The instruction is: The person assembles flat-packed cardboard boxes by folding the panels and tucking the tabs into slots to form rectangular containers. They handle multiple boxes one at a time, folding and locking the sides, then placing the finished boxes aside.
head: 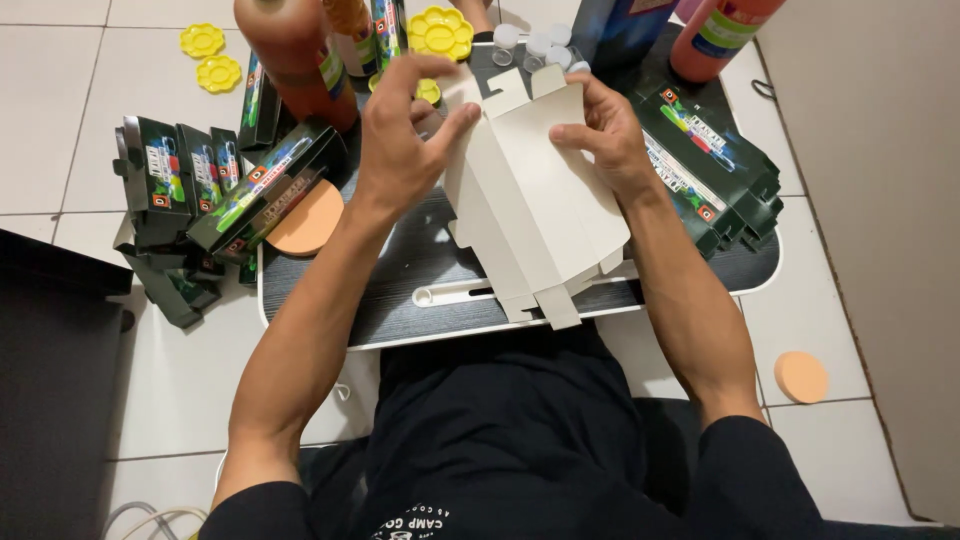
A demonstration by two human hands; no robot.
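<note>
1. Unfolded white carton blank (pixel 535 200) is held above the middle of the worktop (pixel 420 290), its plain inner side turned up and its flaps hanging over the near edge.
2. The left hand (pixel 400 140) is closed on the blank's far left corner, thumb and fingers pinched over a flap; its grip is clenched on the card.
3. The right hand (pixel 605 125) is grasping the blank's far right edge, fingers curled over the card and thumb pressed on its upper face.
4. A white pen-like tool (pixel 455 293) is seen lying along the near edge of the worktop, partly covered by the blank.
5. A round orange sponge (pixel 310 222) is placed at the left edge of the worktop, partly under a stack of dark green printed boxes (pixel 265 190).
6. More dark green boxes (pixel 160 175) are stood on the tiled floor (pixel 60 110) just beside the left edge.
7. Flattened green boxes (pixel 715 165) are piled at the right edge of the worktop.
8. Orange paint bottles (pixel 290 50) are stood at the far left corner, and another bottle (pixel 715 35) at the far right corner.
9. Small clear jars with white lids (pixel 535 45) are grouped at the far edge, beside a yellow flower-shaped palette (pixel 440 32).
10. Two smaller yellow palettes (pixel 210 55) are left on the floor, well apart from the worktop.
11. A second orange sponge (pixel 801 377) is lying on the floor to the right.
</note>
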